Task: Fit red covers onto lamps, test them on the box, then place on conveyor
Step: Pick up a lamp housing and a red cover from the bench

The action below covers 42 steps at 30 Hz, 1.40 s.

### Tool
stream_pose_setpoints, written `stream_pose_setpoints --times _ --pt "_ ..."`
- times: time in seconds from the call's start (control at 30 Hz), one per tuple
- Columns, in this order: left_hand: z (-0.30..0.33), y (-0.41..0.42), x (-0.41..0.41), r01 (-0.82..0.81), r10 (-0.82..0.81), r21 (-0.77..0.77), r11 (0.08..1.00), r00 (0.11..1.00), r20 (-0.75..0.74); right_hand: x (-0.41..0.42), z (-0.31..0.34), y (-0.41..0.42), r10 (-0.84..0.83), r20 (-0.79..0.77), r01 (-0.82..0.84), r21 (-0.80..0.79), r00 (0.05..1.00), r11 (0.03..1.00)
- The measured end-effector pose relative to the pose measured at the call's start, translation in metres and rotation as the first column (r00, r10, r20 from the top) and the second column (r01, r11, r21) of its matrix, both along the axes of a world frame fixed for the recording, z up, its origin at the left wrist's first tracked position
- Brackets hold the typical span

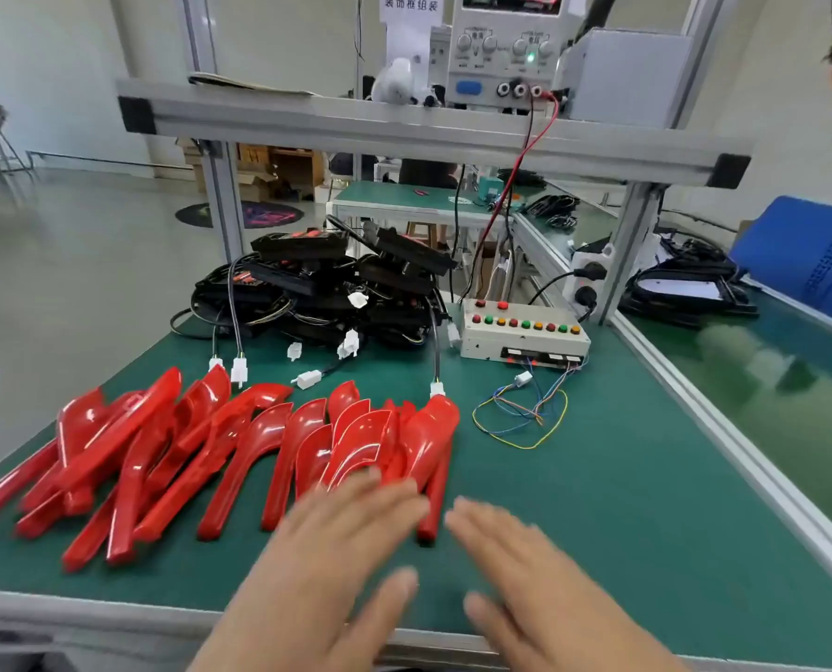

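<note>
Near the front edge of the green bench, both hands hover with fingers straight and spread, holding nothing. The left hand reaches toward eleven o'clock, its fingertips over the lower ends of the nearest red covers; motion blur hides whether they touch. The right hand sits just beside it, at about five o'clock from the covers' right end.

The covers lie fanned and overlapping from nine o'clock to the centre. Behind them, at twelve o'clock, the black lamps are heaped together, their leads and white connectors trailing forward among the cover tips. The test box stands at one o'clock, its loose coloured wires looped in front; the conveyor runs along at three o'clock.

Risks as I judge them: lifting one cover from the overlapped fan could drag its neighbours toward the edge, and pulling a lamp from the tangle may snag another's lead or catch the box's loose wires.
</note>
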<state>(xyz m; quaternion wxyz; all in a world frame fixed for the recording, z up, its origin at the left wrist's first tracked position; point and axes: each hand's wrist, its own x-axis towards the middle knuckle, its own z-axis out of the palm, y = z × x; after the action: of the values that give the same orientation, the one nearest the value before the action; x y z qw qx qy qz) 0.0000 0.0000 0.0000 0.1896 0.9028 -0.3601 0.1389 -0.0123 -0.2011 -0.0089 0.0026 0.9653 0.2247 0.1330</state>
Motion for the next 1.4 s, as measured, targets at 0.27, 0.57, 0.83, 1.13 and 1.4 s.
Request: stream_pose_setpoints --times 0.27,0.57,0.83,1.13,1.4 --pt "-0.026 -0.044 0.084 -0.384 0.379 0.201 0.901 0.923 0.068 0.092 -0.031 0.003 -0.236 -0.408 0.312 0.131 0.882 0.941" --pt "-0.044 -0.071 0.105 -0.291 0.257 0.378 0.879 0.956 0.139 0.115 -0.064 -0.004 -0.172 -0.419 0.268 0.182 0.892 0.946" --pt "-0.031 -0.05 0.1 -0.29 0.278 0.377 0.88 0.957 0.088 0.124 -0.066 0.012 -0.052 -0.372 0.145 0.226 0.927 0.963" --pt "-0.023 -0.054 0.104 -0.324 0.308 0.41 0.853 0.945 0.105 0.181 -0.049 -0.039 -0.156 -0.139 0.17 0.1 0.978 0.98" --pt "-0.016 -0.108 0.169 -0.226 0.248 0.261 0.939 0.967 -0.056 0.218 -0.066 -0.085 -0.203 -0.139 0.194 -0.075 0.969 0.978"
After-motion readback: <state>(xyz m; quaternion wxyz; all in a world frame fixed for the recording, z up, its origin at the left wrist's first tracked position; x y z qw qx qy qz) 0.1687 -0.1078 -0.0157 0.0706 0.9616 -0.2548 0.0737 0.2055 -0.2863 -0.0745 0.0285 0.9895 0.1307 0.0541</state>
